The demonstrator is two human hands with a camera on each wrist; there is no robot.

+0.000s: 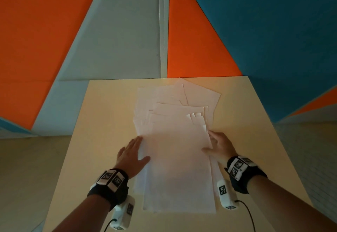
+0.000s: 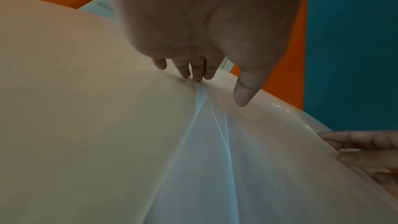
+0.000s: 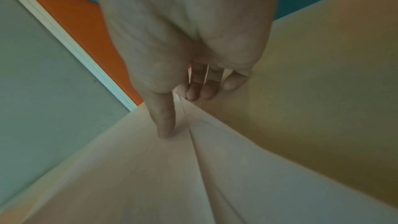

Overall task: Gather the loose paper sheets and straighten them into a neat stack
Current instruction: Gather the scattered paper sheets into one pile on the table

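Several white paper sheets [image 1: 178, 158] lie in a loose, fanned pile down the middle of a pale wooden table [image 1: 109, 122], their far ends splayed and offset. My left hand [image 1: 135, 151] lies flat against the pile's left edge, fingers straight and thumb resting on the top sheet. In the left wrist view its fingertips [image 2: 199, 76] touch the table where the sheets [image 2: 215, 159] begin. My right hand [image 1: 217, 144] is at the right edge, thumb on top. In the right wrist view its thumb [image 3: 164, 125] presses the sheets [image 3: 193, 176] and its fingers touch the table beside them.
Orange, grey and blue wall panels [image 1: 200, 40] rise straight behind the table's far edge [image 1: 164, 78]. Bare tabletop flanks the pile on both sides. Floor shows past the left and right table edges. Camera cables [image 1: 249, 213] trail near the front edge.
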